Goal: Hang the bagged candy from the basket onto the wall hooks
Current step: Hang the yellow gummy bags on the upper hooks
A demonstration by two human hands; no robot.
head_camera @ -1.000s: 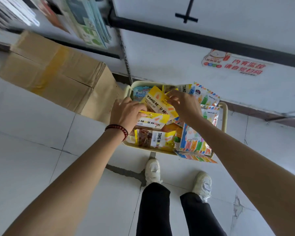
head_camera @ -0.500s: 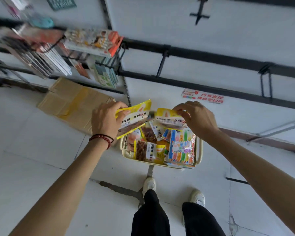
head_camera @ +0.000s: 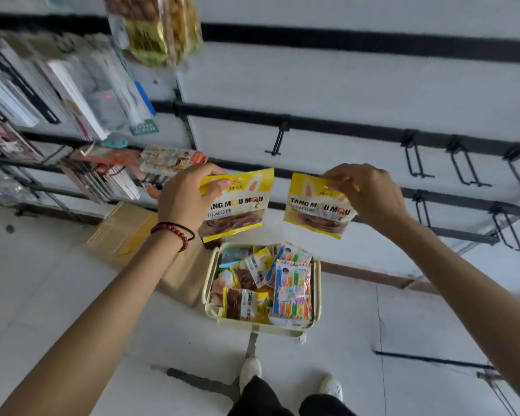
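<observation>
Basket (head_camera: 207, 285) on the floor (head_camera: 57, 280) by the wall (head_camera: 357, 85), cardboard box (head_camera: 123, 232) just left, left bag (head_camera: 240, 205) and right bag (head_camera: 315, 208) side by side above, hooks (head_camera: 410, 141) further right.

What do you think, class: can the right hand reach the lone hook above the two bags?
Probably yes. The right hand pinches its bag by the top; the hook juts bare from the rail above, nothing between them.

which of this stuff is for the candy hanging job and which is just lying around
For the job: left hand holding left yellow bag; right hand holding right yellow bag; basket; empty wall hooks.
Just lying about: cardboard box; stocked racks; hanging snack bag.
</observation>
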